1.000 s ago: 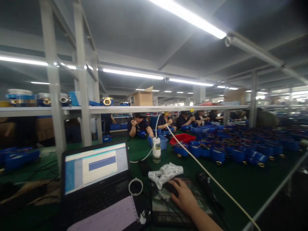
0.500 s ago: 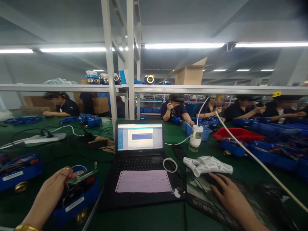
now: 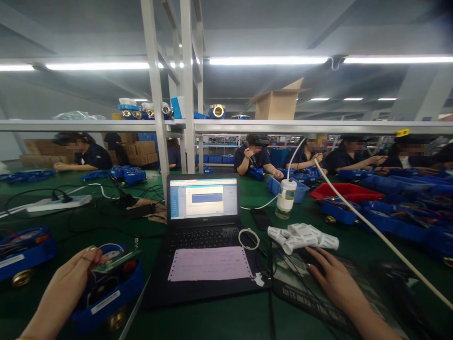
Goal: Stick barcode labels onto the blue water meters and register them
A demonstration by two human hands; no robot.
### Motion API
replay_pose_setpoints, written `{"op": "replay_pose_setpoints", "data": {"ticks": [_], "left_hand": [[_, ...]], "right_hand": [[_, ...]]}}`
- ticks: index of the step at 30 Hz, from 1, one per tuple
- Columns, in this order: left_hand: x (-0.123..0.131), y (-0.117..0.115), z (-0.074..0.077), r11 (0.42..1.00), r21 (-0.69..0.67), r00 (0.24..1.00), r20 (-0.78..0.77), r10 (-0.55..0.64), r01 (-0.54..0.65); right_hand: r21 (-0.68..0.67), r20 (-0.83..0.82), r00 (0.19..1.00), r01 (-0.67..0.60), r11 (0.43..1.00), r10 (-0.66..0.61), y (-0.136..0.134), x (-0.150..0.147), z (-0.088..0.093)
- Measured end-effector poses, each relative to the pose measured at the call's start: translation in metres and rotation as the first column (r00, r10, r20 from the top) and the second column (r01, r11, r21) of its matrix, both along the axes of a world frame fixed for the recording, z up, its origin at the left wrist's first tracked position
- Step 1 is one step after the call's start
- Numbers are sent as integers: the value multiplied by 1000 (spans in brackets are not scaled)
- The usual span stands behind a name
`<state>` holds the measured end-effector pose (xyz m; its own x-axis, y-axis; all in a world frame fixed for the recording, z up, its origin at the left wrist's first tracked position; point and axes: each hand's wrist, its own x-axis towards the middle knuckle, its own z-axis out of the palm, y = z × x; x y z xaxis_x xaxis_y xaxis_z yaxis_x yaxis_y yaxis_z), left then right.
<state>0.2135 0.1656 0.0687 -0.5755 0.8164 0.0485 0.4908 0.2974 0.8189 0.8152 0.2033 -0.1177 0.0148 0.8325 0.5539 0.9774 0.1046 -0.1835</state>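
**Here, one hand on the mouse, the other on the meter's circuit board**

The laptop [image 3: 203, 226] stands open in the middle of the green bench [image 3: 226, 321], and I place everything from it. To the left of the laptop, close to the bench edge, the left hand [image 3: 67, 288] rests on a blue meter [image 3: 109, 295]. Its fingers [image 3: 90, 255] are together, pinching the edge of a small green circuit board [image 3: 115, 259] that sits at the open top of the meter, with thin wires around it. To the right of the laptop, the right hand [image 3: 336, 285] lies flat over a dark mouse on a dark mouse pad [image 3: 300, 295]; its fingers are lightly spread and curved on the mouse, not clamped. Just beyond this hand lies a bundle of white plastic parts [image 3: 302, 236], and behind it a small white bottle [image 3: 286, 198]. A pink paper sheet [image 3: 210, 263] covers the front of the laptop.

In my judgement, the step in hand is checking the meter through the program on the screen, where a window with a blue bar shows. The next move calls for a steady hold of the board and a precise click.
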Motion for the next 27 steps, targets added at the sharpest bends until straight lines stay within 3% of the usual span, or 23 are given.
{"op": "replay_pose_setpoints", "data": {"ticks": [5,18,27], "left_hand": [[6,-3,6,999,-32,999,4,39,-38],[1,0,1,999,37,997,-72,-1,4],[-2,1,-2,1000,-10,997,-78,9,-10]], "right_hand": [[-2,-6,1000,13,1000,-13,2,3,-4],[2,0,1000,7,1000,-7,4,3,-4],[-14,-10,1000,17,1000,-17,3,3,-4]]}}
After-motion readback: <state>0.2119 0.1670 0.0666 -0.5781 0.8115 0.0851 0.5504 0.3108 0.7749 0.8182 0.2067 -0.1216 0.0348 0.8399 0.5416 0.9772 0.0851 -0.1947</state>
